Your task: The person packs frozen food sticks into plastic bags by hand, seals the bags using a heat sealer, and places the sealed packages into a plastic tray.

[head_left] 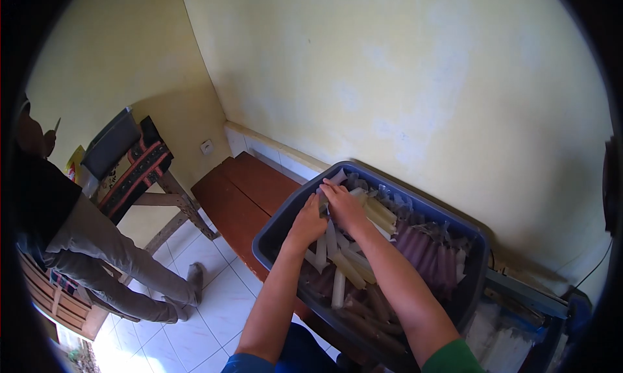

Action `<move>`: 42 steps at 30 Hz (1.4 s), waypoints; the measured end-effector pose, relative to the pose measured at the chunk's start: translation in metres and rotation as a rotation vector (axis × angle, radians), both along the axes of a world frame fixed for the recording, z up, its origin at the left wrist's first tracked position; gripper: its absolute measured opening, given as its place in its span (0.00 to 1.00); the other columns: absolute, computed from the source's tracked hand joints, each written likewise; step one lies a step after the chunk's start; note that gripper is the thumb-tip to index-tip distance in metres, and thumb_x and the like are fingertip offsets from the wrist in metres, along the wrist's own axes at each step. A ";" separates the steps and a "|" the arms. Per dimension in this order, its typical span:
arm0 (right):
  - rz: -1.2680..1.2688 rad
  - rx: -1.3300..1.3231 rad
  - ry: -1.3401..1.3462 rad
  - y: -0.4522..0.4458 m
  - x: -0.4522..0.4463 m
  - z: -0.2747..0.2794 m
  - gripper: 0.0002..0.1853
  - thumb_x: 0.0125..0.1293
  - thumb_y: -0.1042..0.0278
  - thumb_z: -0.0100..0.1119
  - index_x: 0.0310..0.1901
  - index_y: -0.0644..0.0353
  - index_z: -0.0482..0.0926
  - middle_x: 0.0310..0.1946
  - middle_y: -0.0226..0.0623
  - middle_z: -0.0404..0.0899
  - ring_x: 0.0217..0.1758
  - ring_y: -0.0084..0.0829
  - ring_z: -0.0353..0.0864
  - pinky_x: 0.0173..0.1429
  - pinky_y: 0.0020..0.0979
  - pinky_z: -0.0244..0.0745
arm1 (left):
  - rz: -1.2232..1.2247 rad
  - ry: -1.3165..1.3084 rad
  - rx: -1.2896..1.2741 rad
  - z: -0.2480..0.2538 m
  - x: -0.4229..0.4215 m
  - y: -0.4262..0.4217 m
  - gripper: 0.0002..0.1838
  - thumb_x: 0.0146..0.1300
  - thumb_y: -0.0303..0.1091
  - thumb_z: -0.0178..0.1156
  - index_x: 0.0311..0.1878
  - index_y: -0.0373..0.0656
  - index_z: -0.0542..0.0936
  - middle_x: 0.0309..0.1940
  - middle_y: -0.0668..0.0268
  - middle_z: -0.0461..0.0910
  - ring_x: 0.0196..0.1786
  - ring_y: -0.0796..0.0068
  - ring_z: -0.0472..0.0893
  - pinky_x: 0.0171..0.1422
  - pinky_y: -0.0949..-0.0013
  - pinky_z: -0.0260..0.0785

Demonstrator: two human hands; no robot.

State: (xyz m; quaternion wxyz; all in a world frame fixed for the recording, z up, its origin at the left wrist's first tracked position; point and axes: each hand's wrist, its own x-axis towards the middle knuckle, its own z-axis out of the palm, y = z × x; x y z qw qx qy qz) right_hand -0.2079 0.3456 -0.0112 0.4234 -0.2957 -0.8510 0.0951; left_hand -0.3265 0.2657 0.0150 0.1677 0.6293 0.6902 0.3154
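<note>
A dark grey plastic tub (481, 269) holds many slim tube-shaped plastic packets. Pale white and yellowish packets (350, 269) lie loosely in its middle, and a row of purple packets (425, 253) fills the right side. Brownish packets (373, 314) lie toward the near side. Over the far left corner of the tub, my left hand (309, 222) and my right hand (346, 207) are close together. Both have curled fingers, apparently around a pale packet (331, 238) that shows below them. The fingers partly hide what is between them.
The tub stands on a reddish-brown wooden bench (243, 185) along the yellow wall (402, 68). At the lower right are a long sealer-like device (525, 295) and clear plastic bags (500, 340). On the left, a person (110, 243) stands by a table (146, 165) with a grey container (110, 142).
</note>
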 end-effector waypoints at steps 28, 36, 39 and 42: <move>-0.022 0.025 -0.077 -0.152 0.165 0.092 0.21 0.49 0.88 0.52 0.46 0.64 0.81 0.46 0.43 0.81 0.47 0.46 0.81 0.50 0.39 0.78 | -0.361 -0.587 0.219 0.039 0.127 -0.077 0.15 0.60 0.28 0.64 0.45 0.38 0.68 0.26 0.59 0.83 0.31 0.81 0.81 0.35 0.74 0.72; -0.144 0.002 0.033 -0.276 0.275 0.090 0.21 0.50 0.89 0.52 0.48 0.69 0.77 0.51 0.51 0.77 0.50 0.52 0.79 0.51 0.40 0.77 | -0.595 -0.489 0.172 0.059 0.234 -0.182 0.19 0.60 0.27 0.64 0.50 0.39 0.67 0.32 0.58 0.84 0.38 0.78 0.83 0.41 0.71 0.74; -0.189 -0.112 0.113 -0.329 0.311 0.089 0.19 0.55 0.89 0.52 0.49 0.68 0.77 0.51 0.50 0.77 0.51 0.50 0.79 0.52 0.39 0.77 | -0.772 -0.447 0.197 0.059 0.264 -0.213 0.21 0.58 0.29 0.67 0.49 0.39 0.67 0.32 0.57 0.84 0.37 0.70 0.85 0.43 0.68 0.74; -0.276 -0.146 0.156 -0.375 0.343 0.093 0.18 0.56 0.88 0.53 0.49 0.67 0.77 0.51 0.49 0.77 0.52 0.50 0.79 0.53 0.38 0.77 | -0.958 -0.477 0.144 0.056 0.287 -0.234 0.23 0.57 0.32 0.69 0.50 0.39 0.69 0.31 0.55 0.83 0.36 0.62 0.85 0.43 0.67 0.74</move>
